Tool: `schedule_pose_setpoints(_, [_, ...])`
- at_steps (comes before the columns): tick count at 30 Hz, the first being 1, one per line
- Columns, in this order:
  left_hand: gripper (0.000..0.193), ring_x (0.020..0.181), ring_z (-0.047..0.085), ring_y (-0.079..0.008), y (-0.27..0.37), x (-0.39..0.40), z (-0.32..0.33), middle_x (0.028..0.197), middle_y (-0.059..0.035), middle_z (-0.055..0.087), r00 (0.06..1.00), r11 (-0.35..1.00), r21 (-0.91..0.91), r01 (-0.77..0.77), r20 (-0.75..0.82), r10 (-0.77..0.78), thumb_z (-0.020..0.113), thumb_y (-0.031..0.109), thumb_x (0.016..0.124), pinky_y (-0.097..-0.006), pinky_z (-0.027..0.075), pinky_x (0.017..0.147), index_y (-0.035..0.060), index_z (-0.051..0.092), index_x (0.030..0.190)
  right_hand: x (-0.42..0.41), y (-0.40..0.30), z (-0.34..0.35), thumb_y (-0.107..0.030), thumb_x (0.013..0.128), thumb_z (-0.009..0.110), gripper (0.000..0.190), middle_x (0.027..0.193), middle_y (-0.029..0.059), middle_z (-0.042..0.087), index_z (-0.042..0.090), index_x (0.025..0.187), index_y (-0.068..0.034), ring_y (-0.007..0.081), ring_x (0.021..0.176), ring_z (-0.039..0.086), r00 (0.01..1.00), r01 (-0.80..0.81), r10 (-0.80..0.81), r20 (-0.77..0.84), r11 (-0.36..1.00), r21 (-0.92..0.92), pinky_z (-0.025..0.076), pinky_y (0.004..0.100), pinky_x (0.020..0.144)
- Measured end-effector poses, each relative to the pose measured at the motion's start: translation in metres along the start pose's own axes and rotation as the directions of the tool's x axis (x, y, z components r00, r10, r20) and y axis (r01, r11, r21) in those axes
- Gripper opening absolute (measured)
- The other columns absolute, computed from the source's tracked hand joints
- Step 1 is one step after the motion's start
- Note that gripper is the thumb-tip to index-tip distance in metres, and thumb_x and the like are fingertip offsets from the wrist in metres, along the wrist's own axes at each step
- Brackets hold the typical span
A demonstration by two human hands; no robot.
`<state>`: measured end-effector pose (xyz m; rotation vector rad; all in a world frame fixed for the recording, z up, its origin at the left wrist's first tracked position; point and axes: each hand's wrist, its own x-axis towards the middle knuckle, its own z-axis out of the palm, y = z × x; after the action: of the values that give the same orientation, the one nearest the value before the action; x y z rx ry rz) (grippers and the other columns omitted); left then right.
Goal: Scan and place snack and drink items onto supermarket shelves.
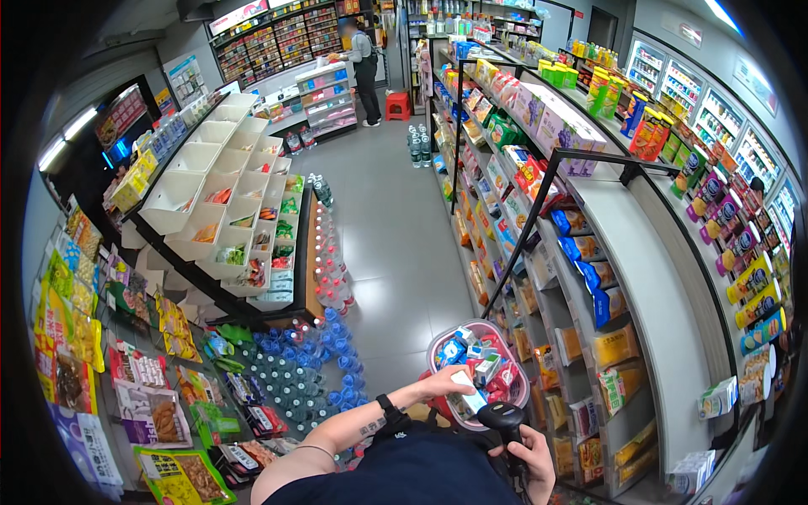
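My left hand (pixel 445 381) holds a small white box (pixel 468 392) above the near side of a pink plastic basket (pixel 525 396). Several small packaged goods in blue, white, green and pink (pixel 488 368) lie in the basket. My right hand (pixel 535 456) grips the handle of a black handheld barcode scanner (pixel 501 416). The scanner's head is close to the lower end of the white box. Part of the basket's near rim is hidden behind my left hand, the box and the scanner.
Shelving with packaged food (pixel 577 297) rises right of the basket. Bottled water packs (pixel 284 385) stand on the floor at left, below tiered white bins (pixel 183 199). A grey tiled aisle (pixel 391 252) leads to a counter, where a person (pixel 364 69) stands near a red stool (pixel 398 105).
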<state>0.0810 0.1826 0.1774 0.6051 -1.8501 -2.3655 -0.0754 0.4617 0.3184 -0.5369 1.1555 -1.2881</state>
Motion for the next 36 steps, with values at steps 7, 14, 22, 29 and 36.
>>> schedule_pose_setpoints(7, [0.027, 0.096, 0.059, -0.0087, 0.007, 0.002, 0.002, 0.098, 0.0019, 0.065, 1.000, 0.999, 0.030, -0.015, -0.008, 0.016, 0.086, 0.026, 0.089, -0.0287, 0.048, 0.085, 0.0107, 0.066, 0.099, 0.004, 0.000, -0.004, -0.014, 0.097, 0.072, 0.044, 0.103, 0.0256, 0.078, 0.058, 0.129, 0.012, 0.0162, 0.093, 0.072, 1.000, -0.017, 0.017, -0.013, 1.000, 0.020, 0.055, 0.0271, 0.084])
schedule_pose_setpoints(14, [0.026, 0.093, 0.059, -0.0074, 0.013, 0.011, 0.000, 0.095, 0.0026, 0.065, 1.000, 0.999, 0.051, -0.014, -0.006, 0.014, 0.085, 0.023, 0.089, -0.0278, 0.048, 0.082, 0.0097, 0.065, 0.096, 0.010, -0.007, -0.004, -0.019, 0.096, 0.073, 0.049, 0.100, 0.0249, 0.078, 0.057, 0.131, 0.011, 0.0192, 0.092, 0.074, 1.000, 0.004, -0.005, -0.014, 0.999, -0.041, 0.055, 0.0278, 0.084])
schedule_pose_setpoints(22, [0.027, 0.092, 0.059, -0.0081, 0.006, 0.018, -0.001, 0.094, 0.0018, 0.065, 0.999, 0.999, 0.030, -0.036, -0.002, 0.036, 0.086, 0.024, 0.088, -0.0278, 0.048, 0.080, 0.0093, 0.064, 0.095, 0.009, -0.001, -0.008, -0.016, 0.096, 0.074, 0.044, 0.102, 0.0257, 0.078, 0.058, 0.127, 0.011, 0.0176, 0.095, 0.074, 1.000, 0.003, -0.003, -0.019, 1.000, 0.011, 0.055, 0.0263, 0.083])
schedule_pose_setpoints(29, [0.030, 0.092, 0.058, -0.0075, 0.000, 0.022, -0.001, 0.094, 0.0025, 0.062, 1.000, 1.000, 0.025, 0.006, 0.020, -0.007, 0.087, 0.024, 0.087, -0.0277, 0.047, 0.080, 0.0102, 0.061, 0.093, 0.007, -0.010, 0.002, -0.016, 0.094, 0.076, 0.047, 0.101, 0.0218, 0.078, 0.059, 0.128, 0.011, 0.0220, 0.095, 0.075, 0.998, 0.013, -0.010, -0.066, 0.999, 0.051, 0.056, 0.0307, 0.090])
schedule_pose_setpoints(36, [0.030, 0.090, 0.058, -0.0073, 0.010, 0.022, -0.001, 0.092, 0.0029, 0.063, 1.000, 1.000, 0.020, -0.020, 0.019, 0.019, 0.089, 0.024, 0.086, -0.0273, 0.047, 0.078, 0.0100, 0.063, 0.094, 0.003, -0.001, 0.000, -0.016, 0.095, 0.076, 0.045, 0.101, 0.0195, 0.078, 0.060, 0.128, 0.010, 0.0211, 0.097, 0.075, 0.996, 0.041, -0.037, -0.075, 0.998, 0.041, 0.056, 0.0313, 0.091])
